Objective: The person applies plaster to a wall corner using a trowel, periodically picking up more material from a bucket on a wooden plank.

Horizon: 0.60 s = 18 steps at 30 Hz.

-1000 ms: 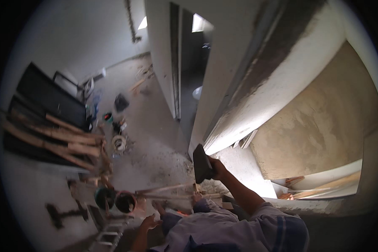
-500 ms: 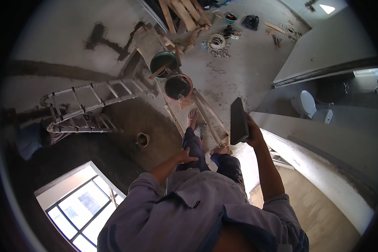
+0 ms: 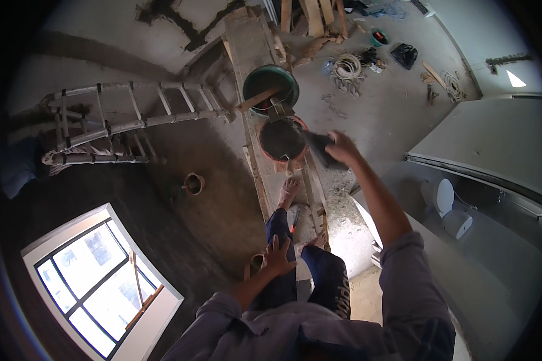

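My right hand point(image 3: 342, 148) is wrapped round a dark, flat plastering float point(image 3: 320, 150), whose grip is hidden. The float's far end is beside the rim of a reddish bucket point(image 3: 273, 158); I cannot tell whether they touch. Grey wet mortar point(image 3: 282, 138) fills that bucket. My left hand point(image 3: 277, 257) lies on my left thigh with its fingers spread, holding nothing. Just beyond the bucket stands a green tub point(image 3: 247, 87) with a piece of wood point(image 3: 258, 99) across its edge. Both containers rest on a raised plank platform point(image 3: 250, 37), and my bare feet are on its near end.
A metal ladder point(image 3: 141, 123) reaches across the left side, with a person point(image 3: 21, 165) partly visible behind it. A small pail point(image 3: 194, 183) sits on the floor below. Coiled cable point(image 3: 347, 66) and wood scraps lie farther off. A toilet point(image 3: 445, 197) shows through an opening at right.
My right hand has carried the float forward and left to the reddish bucket, tilting it. My left hand stays on my thigh, its fingers now more spread. The whole view has shifted.
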Each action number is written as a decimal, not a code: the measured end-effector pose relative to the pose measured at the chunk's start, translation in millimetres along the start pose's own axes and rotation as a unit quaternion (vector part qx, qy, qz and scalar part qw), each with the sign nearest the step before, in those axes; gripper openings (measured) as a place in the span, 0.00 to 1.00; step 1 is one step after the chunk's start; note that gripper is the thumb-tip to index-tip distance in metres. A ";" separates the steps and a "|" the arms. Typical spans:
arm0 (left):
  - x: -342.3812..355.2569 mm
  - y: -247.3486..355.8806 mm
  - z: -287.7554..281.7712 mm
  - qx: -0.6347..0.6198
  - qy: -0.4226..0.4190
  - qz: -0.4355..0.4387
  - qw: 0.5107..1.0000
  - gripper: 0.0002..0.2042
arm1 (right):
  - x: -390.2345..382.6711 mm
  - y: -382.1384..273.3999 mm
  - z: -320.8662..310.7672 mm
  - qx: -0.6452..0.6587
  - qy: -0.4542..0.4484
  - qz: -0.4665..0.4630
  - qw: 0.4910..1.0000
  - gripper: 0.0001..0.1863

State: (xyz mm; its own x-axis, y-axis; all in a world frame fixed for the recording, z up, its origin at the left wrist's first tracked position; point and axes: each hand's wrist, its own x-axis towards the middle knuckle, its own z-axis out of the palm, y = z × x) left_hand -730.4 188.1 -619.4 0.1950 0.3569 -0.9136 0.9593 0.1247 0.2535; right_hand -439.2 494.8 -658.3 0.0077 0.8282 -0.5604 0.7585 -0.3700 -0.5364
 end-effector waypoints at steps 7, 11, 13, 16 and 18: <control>23.1 -18.3 -21.1 -0.105 0.071 0.023 0.992 0.42 | 187.9 -69.9 13.5 -0.308 -0.035 -0.011 0.951 0.17; 22.6 -21.4 -35.2 -0.128 0.066 0.009 0.990 0.41 | 252.5 -85.6 32.4 -0.193 0.050 -0.110 0.974 0.21; 22.0 -22.5 -41.3 -0.130 0.057 -0.003 0.990 0.41 | 264.3 -88.5 30.6 -0.122 0.156 -0.149 0.969 0.25; 27.2 -25.4 -47.0 -0.128 0.060 -0.005 0.990 0.40 | 278.6 -68.5 29.1 -0.151 0.142 -0.159 0.965 0.29; 30.2 -25.7 -48.4 -0.140 0.068 -0.003 0.988 0.39 | 278.7 -60.5 29.0 -0.170 0.123 -0.137 0.968 0.28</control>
State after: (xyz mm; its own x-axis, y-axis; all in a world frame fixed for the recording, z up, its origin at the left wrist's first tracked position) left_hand -759.0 240.5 -638.1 0.1424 0.4743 -0.8688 0.8621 0.3718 0.3443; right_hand -501.8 735.8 -800.3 -0.1001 0.9664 -0.2369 0.9245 0.0023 -0.3812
